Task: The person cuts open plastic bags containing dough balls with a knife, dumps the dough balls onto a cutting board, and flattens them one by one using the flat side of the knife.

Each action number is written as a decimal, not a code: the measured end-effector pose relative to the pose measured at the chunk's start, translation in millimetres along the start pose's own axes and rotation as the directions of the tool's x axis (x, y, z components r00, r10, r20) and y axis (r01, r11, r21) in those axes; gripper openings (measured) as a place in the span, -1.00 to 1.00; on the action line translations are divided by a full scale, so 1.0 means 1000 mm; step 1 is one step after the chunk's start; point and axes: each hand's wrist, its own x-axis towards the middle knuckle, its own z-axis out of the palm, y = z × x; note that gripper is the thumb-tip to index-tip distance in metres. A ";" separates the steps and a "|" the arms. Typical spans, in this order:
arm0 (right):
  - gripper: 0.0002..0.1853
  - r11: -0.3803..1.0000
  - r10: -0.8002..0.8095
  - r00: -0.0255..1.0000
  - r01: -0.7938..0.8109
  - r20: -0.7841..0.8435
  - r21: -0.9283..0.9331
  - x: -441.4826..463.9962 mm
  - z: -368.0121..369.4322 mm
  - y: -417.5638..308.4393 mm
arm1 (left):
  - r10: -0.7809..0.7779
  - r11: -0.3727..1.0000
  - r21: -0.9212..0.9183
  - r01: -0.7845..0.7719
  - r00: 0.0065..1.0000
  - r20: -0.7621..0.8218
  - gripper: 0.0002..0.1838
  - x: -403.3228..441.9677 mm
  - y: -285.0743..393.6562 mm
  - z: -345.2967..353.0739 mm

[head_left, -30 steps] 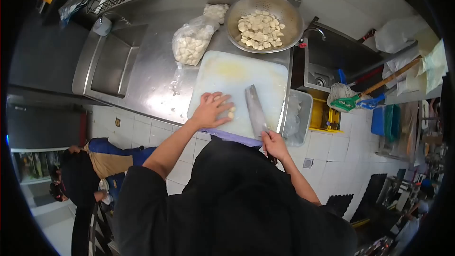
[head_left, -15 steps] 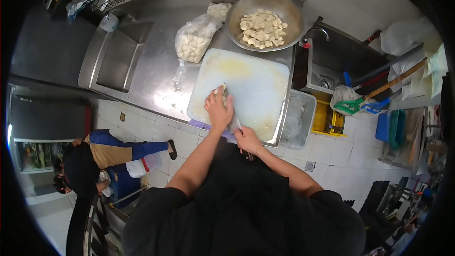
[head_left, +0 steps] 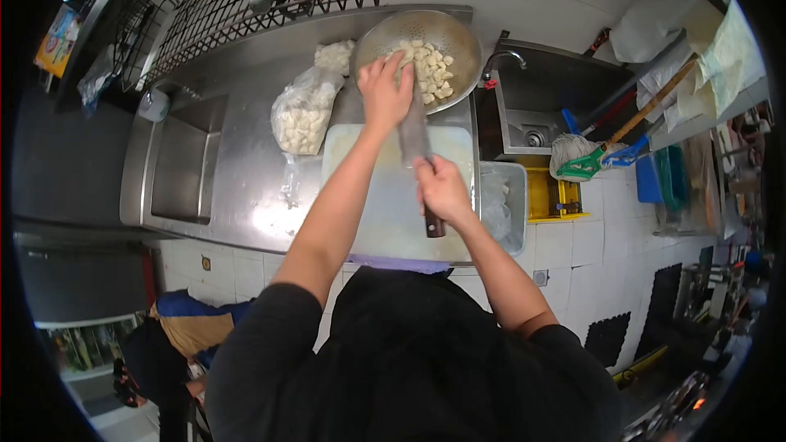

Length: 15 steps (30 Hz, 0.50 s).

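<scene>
My right hand [head_left: 444, 192] is wrapped around the dark handle of a cleaver [head_left: 413, 141], whose broad blade points forward over the cutting board [head_left: 372, 205] to a metal colander [head_left: 468, 53]. Over the colander's near left rim is my left hand [head_left: 386, 98], fingers spread, close beside the blade's far end. Pale cut chunks [head_left: 432, 74] lie in the colander, partly hidden by that hand. Left of the colander, a clear plastic bag [head_left: 301, 110] holds more pale pieces, and another small bag [head_left: 334, 57] of them stands behind it.
A sink basin [head_left: 188, 160] is set into the steel counter at left, and another sink [head_left: 534, 127] with a tap lies to the right. A grey bin [head_left: 512, 205] and yellow bucket [head_left: 553, 188] stand right of the counter. Another person [head_left: 160, 352] is at lower left.
Both hands have moved forward from the cutting board, with the cleaver coming along. My left hand has gone from the board to the colander. The view has shifted too.
</scene>
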 end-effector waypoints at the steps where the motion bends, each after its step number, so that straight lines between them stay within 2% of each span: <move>1: -0.55 1.000 -0.007 1.000 0.007 -0.020 0.006 0.000 -0.002 0.000 | -0.066 0.998 0.004 0.066 0.991 0.119 -0.56 0.028 -0.011 0.016; 2: -0.56 0.999 -0.026 0.999 0.023 -0.046 -0.049 -0.004 -0.011 0.005 | -0.043 0.999 -0.013 0.045 0.991 0.125 -0.56 0.051 -0.029 0.030; 3: -0.57 0.994 -0.043 0.996 0.035 -0.076 -0.107 -0.010 -0.018 0.013 | -0.126 0.990 0.078 0.116 0.982 0.137 -0.59 0.072 -0.053 0.047; 4: -0.60 0.960 -0.155 0.979 0.118 -0.129 -0.254 -0.020 -0.022 0.031 | -0.210 0.969 0.167 0.185 0.967 0.145 -0.61 0.092 -0.076 0.063; 5: -0.62 0.899 -0.262 0.950 0.176 -0.170 -0.402 -0.034 -0.021 0.055 | -0.103 0.994 0.039 0.100 0.991 0.088 -0.64 0.118 -0.112 0.068; 6: -0.64 0.878 -0.296 0.935 0.185 -0.197 -0.441 -0.048 -0.016 0.075 | -0.006 0.996 -0.090 0.008 1.000 0.024 -0.65 0.141 -0.148 0.065; 7: -0.65 0.854 -0.331 0.916 0.189 -0.227 -0.484 -0.060 -0.009 0.093 | -0.168 0.973 0.159 0.167 0.986 -0.008 -0.71 0.160 -0.162 0.059; 8: -0.65 0.828 -0.356 0.897 0.173 -0.262 -0.534 -0.070 0.004 0.112 | -0.352 0.909 0.208 0.360 0.933 -0.076 -0.71 0.168 -0.173 0.046; 9: -0.66 0.799 -0.379 0.880 0.155 -0.287 -0.581 -0.075 0.017 0.126 | -0.064 0.946 0.323 0.013 0.987 0.148 -0.67 0.167 -0.200 0.025; 10: -0.66 0.806 -0.360 0.877 0.121 -0.317 -0.580 -0.080 0.029 0.134 | -0.069 0.953 0.299 -0.044 0.932 0.357 -0.65 0.180 -0.277 0.042; 11: -0.67 0.736 -0.266 0.917 -0.007 -0.298 -0.677 -0.084 0.041 0.141 | -0.074 0.957 0.273 -0.094 0.835 0.546 -0.60 0.183 -0.337 0.069; 12: -0.68 0.639 -0.163 0.944 -0.120 -0.286 -0.760 -0.088 0.052 0.147 | -0.069 0.961 0.259 -0.099 0.821 0.567 -0.60 0.178 -0.327 0.061; 14: -0.67 0.657 -0.109 0.926 -0.206 -0.361 -0.726 -0.102 0.077 0.150 | -0.154 0.870 0.353 -0.344 0.491 0.858 -0.41 0.166 -0.265 0.012; 15: -0.66 0.668 -0.083 0.907 -0.257 -0.413 -0.698 -0.103 0.084 0.149 | -0.150 0.874 0.344 -0.343 0.483 0.863 -0.41 0.156 -0.245 0.006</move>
